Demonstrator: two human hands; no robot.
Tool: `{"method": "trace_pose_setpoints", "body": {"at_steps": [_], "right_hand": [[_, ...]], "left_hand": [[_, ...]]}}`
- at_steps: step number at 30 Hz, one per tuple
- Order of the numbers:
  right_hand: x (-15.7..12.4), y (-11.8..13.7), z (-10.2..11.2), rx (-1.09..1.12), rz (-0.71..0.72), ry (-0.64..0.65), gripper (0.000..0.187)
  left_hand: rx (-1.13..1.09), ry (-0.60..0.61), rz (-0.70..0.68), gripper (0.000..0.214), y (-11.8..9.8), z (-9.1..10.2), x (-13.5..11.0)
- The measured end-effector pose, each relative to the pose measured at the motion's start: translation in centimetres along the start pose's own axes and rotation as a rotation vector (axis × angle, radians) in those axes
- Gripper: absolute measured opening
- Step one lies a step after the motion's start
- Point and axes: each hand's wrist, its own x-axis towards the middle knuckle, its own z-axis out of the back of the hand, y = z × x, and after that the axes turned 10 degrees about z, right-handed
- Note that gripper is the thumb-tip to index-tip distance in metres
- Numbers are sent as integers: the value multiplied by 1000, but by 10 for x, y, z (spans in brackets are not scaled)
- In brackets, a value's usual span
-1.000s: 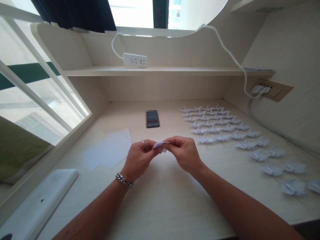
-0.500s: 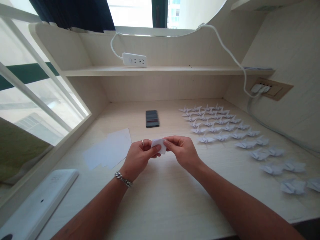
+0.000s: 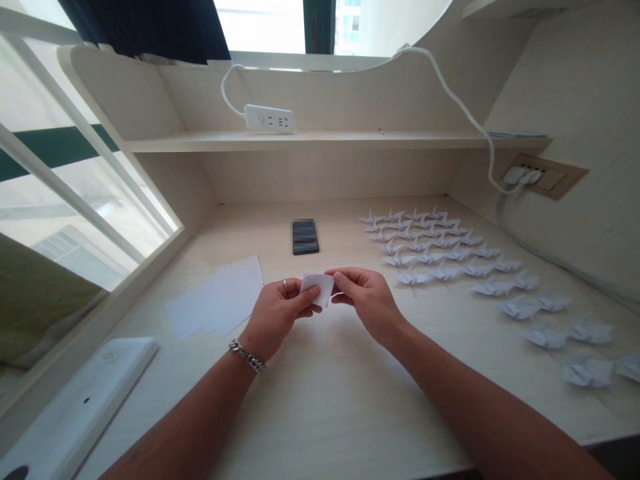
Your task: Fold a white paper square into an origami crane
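Note:
A small folded piece of white paper [image 3: 321,287] is held above the middle of the desk. My left hand [image 3: 280,308], with a ring and a chain bracelet, pinches it, thumb on top and fingers beneath. At its right edge, my right hand [image 3: 367,298] has the thumb and forefinger closed on the paper's upper right corner. Several flat white paper sheets [image 3: 227,297] lie overlapping to the left of my left hand. Rows of folded white paper cranes [image 3: 430,247] stand on the right side of the desk.
A dark phone [image 3: 305,237] lies beyond my hands. The long white object [image 3: 85,400] sits at the near left edge. On the shelf is a power strip [image 3: 269,119]; its white cable [image 3: 460,107] runs to the wall socket [image 3: 550,177] at the right.
My right thumb has moved from the paper's face to its upper right corner, leaving more of the paper showing. My left hand keeps its pinch nearly unmoved.

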Motion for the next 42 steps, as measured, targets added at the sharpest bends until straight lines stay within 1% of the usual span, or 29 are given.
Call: {"method": "trace_pose_setpoints", "body": {"at_steps": [2, 4, 9, 13, 17, 20, 24, 26, 28, 32, 35, 37, 39, 42], "right_hand": [[0, 2, 0, 27, -36, 0, 32], [0, 2, -1, 17, -34, 12, 32], [-1, 1, 0, -18, 22, 44, 29], [-1, -1, 0, -21, 34, 50, 31], [-1, -4, 1, -98, 115, 76, 27], [-1, -5, 3, -93, 149, 96, 24], [0, -3, 3, -5, 119, 119, 24], [0, -2, 4, 11, 112, 117, 25], [0, -2, 4, 25, 91, 117, 26], [0, -2, 6, 79, 16, 129, 28], [0, -2, 5, 77, -11, 125, 26], [-1, -1, 4, -12, 54, 93, 24], [-4, 0, 1, -130, 164, 62, 21], [-7, 1, -2, -273, 285, 27, 18]], "left_hand": [[-45, 5, 11, 28, 1, 1, 1], [-65, 10, 15, 28, 2, 1, 1], [-30, -14, -4, 29, 1, 0, 0], [-8, -36, -22, 27, -1, -2, -1], [23, -44, -34, 26, -2, -2, -2], [-28, -2, -3, 27, -1, -1, -2], [-120, 107, 58, 27, -1, 2, -1], [-121, 138, 59, 26, -1, 3, -2], [-81, 144, 36, 26, -2, 4, -2], [105, 101, -65, 22, -5, 3, -5], [266, 19, -154, 22, -8, 0, -8], [339, -57, -205, 22, -9, -1, -9], [383, -117, -242, 23, -9, -3, -9], [374, -146, -287, 21, -6, -6, -10]]}}
